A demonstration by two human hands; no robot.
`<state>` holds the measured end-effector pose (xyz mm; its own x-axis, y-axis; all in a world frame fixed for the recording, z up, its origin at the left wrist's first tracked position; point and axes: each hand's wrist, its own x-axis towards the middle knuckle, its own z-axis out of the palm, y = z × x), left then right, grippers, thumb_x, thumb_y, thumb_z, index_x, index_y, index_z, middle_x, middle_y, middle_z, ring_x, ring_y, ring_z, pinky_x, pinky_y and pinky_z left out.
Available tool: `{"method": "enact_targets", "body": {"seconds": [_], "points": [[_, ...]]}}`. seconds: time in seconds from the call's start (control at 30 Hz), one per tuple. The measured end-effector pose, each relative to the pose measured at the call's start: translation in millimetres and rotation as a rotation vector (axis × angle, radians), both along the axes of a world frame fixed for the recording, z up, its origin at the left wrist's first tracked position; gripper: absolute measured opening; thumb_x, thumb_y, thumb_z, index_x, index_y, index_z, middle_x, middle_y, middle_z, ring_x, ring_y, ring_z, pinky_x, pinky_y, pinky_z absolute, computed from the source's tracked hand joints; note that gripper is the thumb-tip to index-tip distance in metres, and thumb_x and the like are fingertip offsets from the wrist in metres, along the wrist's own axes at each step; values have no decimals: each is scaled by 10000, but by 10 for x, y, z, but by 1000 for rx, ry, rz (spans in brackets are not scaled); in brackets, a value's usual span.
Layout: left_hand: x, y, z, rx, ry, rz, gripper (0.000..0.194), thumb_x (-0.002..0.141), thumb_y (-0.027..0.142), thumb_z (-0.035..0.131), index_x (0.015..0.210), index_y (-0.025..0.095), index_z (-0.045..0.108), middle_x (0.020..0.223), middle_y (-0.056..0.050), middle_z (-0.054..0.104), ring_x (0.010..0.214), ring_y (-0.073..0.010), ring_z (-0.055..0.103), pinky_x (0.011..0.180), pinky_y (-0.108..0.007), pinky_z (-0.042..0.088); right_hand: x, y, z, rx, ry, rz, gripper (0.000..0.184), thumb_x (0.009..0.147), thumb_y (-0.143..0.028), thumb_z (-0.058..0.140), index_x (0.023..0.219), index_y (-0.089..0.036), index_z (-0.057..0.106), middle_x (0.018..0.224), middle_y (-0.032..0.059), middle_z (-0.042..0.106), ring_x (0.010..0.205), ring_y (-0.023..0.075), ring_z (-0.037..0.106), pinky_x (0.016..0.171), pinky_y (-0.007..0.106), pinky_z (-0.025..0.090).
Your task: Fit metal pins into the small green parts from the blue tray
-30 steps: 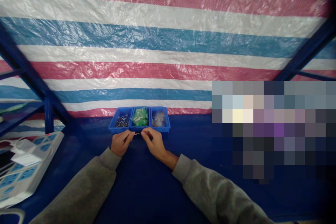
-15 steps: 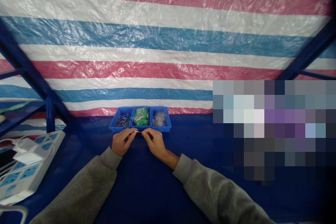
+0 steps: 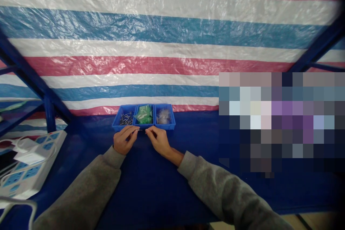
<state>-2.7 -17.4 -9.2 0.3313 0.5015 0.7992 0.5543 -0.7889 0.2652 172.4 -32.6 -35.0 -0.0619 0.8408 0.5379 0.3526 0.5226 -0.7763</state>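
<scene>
Left hand [image 3: 124,141] pinching small thin piece [image 3: 140,129], right hand [image 3: 159,141] narrowed beside it, hold unclear, blue bins [image 3: 165,127] just beyond, blue tabletop [image 3: 151,187] beneath.

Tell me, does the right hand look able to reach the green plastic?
Probably yes: the right hand is just in front of the blue bins, and nothing visible covers the green plastic.

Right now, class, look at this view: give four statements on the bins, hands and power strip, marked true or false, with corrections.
1. Three blue bins stand side by side. True.
2. Green packets lie in the left bin. False: the green packets are in the middle bin.
3. The left hand pinches a small thin piece, the right hand close by. True.
4. The power strip is at the right. False: the power strip is at the left.
</scene>
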Motion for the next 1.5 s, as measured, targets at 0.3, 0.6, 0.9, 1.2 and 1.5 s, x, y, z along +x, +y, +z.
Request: {"method": "enact_targets", "body": {"seconds": [0.3,0.6,0.9,1.2,1.5], "points": [[-9,-35,-15,-123,43,73,189,865,202,474,927,168,649,755,1,691,462,-51,543,553,-177,459,6,-34,34,5,32,-19,311,915,-351,419,775,-165,625,631,-11,570,566,109,503,576,218,357],[19,61,-60,-20,79,26,225,871,189,493,1051,162,626,913,-51,697,776,-128,654,752,-233,509,19,-43,42,-9,70,-17,321,907,-377,417,787,-165,626,648,-2,589,571,115,510,582,221,373],[-7,93,-104,4,46,11,135,851,239,552,901,183,664,860,-25,713,793,-138,669,783,-244,526,21,-34,40,18,49,-55,288,913,-331,403,825,-164,620,694,7,599,615,123,533,601,222,383],[-26,72,-114,-120,7,27,194,891,226,466,988,160,621,750,-8,687,654,-100,648,705,-194,512,3,-35,40,15,61,-8,251,900,-325,441,976,-168,621,712,12,603,607,120,528,590,223,405],[-2,52,-78,-182,8,-21,190,909,258,417,984,179,573,531,52,571,439,-70,539,523,-168,450,-16,-13,7,20,40,53,226,870,-329,502,942,-174,650,730,22,612,616,121,526,593,228,416]]}}
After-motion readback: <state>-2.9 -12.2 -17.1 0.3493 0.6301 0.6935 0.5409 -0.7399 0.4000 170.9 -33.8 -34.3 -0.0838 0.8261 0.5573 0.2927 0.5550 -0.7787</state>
